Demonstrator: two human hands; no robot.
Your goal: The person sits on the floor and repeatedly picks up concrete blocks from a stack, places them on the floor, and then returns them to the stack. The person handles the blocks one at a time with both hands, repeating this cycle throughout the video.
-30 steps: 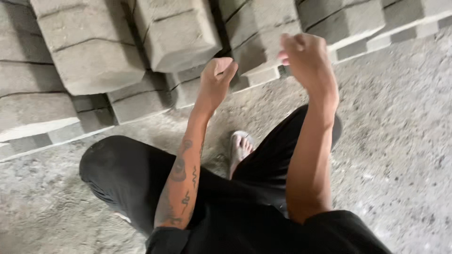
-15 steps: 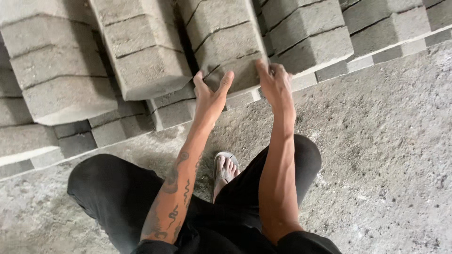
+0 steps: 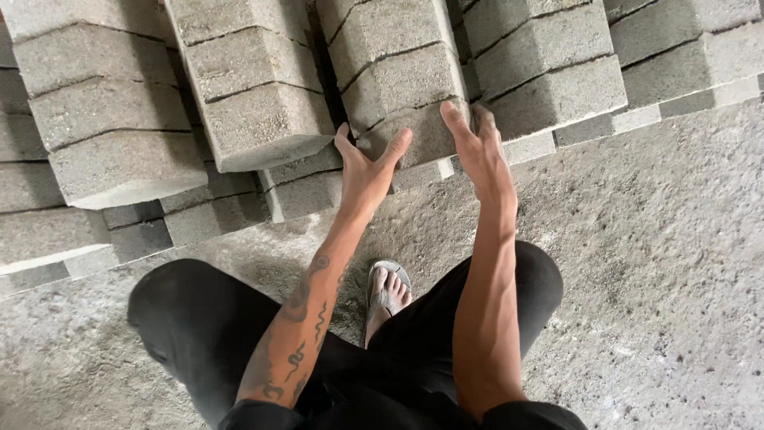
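The left hand (image 3: 368, 169) lies with its palm and spread fingers flat against the lower left face of a grey, rough concrete paving block with bevelled corners (image 3: 414, 131). Its grip is wide, pressing rather than wrapping. The right hand (image 3: 477, 147) meets the same block at its right corner, fingers extended upward along the edge, the grip likewise wide, so the block sits between the two palms. That block is the lowest one showing in a leaning column of similar grey blocks (image 3: 390, 48), and it rests above a flat grey block on the floor (image 3: 418, 173).

Just left of this column stands another leaning column of grey concrete blocks (image 3: 247, 87), with a dark gap between the two. Further left is a third column (image 3: 103, 119), and to the right a fourth (image 3: 549, 72). All tilt toward the camera over a bottom row of flat-lying grey blocks (image 3: 207, 219).

Below the hands, both forearms run down toward the camera, the left one carrying dark tattoos (image 3: 298, 326). The person wears black trousers (image 3: 207, 334) with the knees bent apart, and a foot in a grey sandal (image 3: 387, 291) stands between them on the rough grey concrete floor (image 3: 660, 279).
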